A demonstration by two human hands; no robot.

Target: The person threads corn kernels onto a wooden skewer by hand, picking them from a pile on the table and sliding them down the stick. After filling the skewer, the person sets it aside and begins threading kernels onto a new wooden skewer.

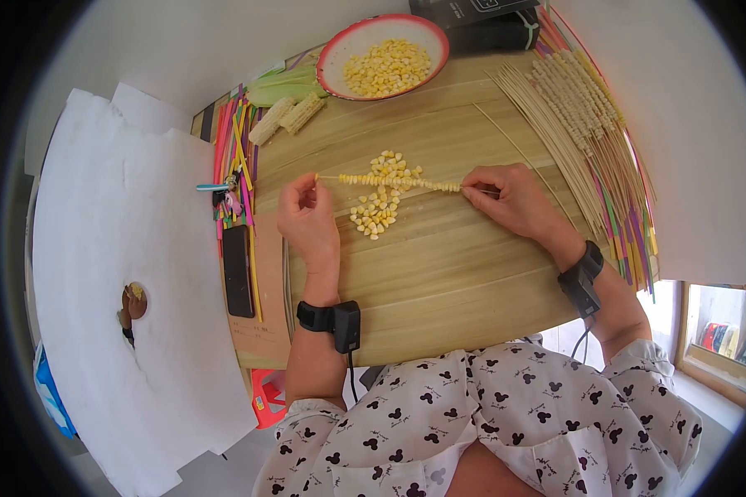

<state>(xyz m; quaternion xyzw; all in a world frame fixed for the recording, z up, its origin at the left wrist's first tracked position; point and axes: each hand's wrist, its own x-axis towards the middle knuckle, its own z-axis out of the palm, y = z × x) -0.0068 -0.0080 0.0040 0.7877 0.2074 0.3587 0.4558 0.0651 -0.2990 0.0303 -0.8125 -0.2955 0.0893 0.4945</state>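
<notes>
A thin wooden skewer [406, 181] threaded with a long row of corn kernels lies level above the table between my hands. My right hand [512, 199] pinches its right end, where bare stick shows past the fingers. At the skewer's left tip, my left hand [308, 219] is closed with thumb and forefinger on a small yellow corn kernel [316, 176]. Under the skewer a loose heap of corn kernels [376, 214] spreads on the wooden table [439, 273].
A red-rimmed bowl [326, 76] of kernels stands at the back, beside corn cobs [302, 113] and husk [283, 86]. Bare skewers [547, 137] and kernel-threaded skewers [576, 99] lie at right. A phone [239, 272] rests on cardboard [261, 331] at left, near colored strips [226, 149].
</notes>
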